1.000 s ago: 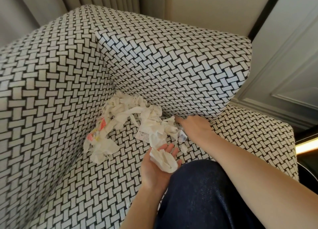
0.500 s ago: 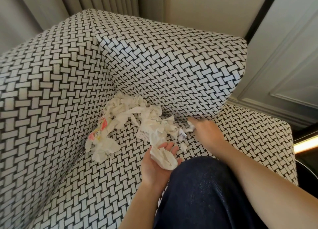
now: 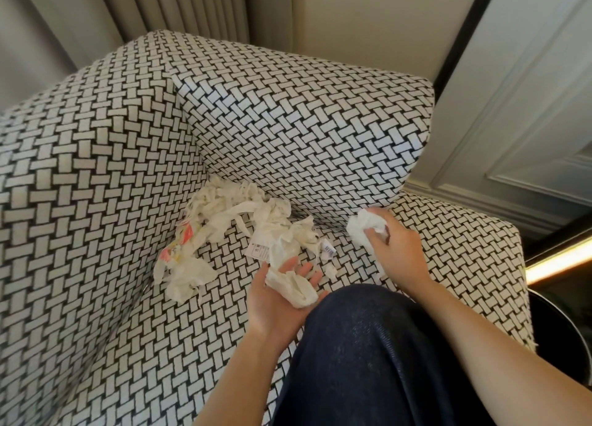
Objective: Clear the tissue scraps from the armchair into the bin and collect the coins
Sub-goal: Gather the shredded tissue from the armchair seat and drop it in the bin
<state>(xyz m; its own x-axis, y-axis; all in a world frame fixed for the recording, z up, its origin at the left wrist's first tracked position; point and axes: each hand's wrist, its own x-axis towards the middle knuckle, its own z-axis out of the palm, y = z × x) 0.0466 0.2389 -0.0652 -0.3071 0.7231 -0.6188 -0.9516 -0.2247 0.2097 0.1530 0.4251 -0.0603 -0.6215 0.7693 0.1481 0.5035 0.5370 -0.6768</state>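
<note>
Heap of crumpled white tissue scraps (image 3: 243,230) lies just past our left hand (image 3: 275,300), the nearer one, palm open under a white tissue wad (image 3: 293,286); right hand (image 3: 394,249) clutches another crumpled scrap (image 3: 365,227).

1. A paper slip (image 3: 258,252), lying at the near edge of the tissue pile (image 3: 237,214), is showing dark print too small to read.
2. A small tag (image 3: 329,250), lying right of that pile, is showing bluish marks, illegible.

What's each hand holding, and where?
Right hand grips a crumpled white tissue wad at its right side, fingers curled. Left hand, palm up, carries another white tissue scrap on its palm.
</note>
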